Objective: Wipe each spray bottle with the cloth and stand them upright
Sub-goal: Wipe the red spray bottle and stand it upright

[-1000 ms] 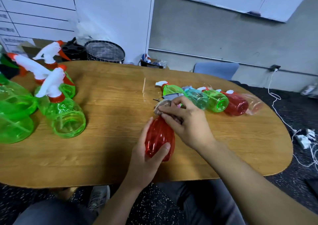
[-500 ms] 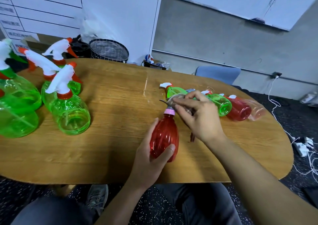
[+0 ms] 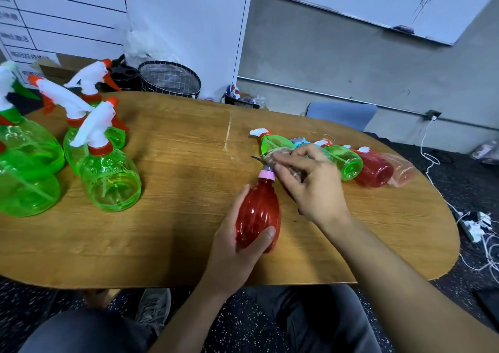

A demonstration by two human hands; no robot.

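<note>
Left hand (image 3: pixel 232 255) grips a ribbed red plastic spray bottle (image 3: pixel 258 212); right hand (image 3: pixel 310 182) pinches a crumpled cloth (image 3: pixel 278 155) round its nozzle. Large green bottles (image 3: pixel 108 174) stand upright; several small bottles (image 3: pixel 359 163) lie unwiped on the wooden worktop (image 3: pixel 167 190).

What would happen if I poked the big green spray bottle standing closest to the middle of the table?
The big green spray bottle looks empty and see-through, so it is probably light and would slide easily on the smooth wooden table. Its wide round base should keep it fairly steady, though the tall white trigger head might make it tip if poked up high.
</note>
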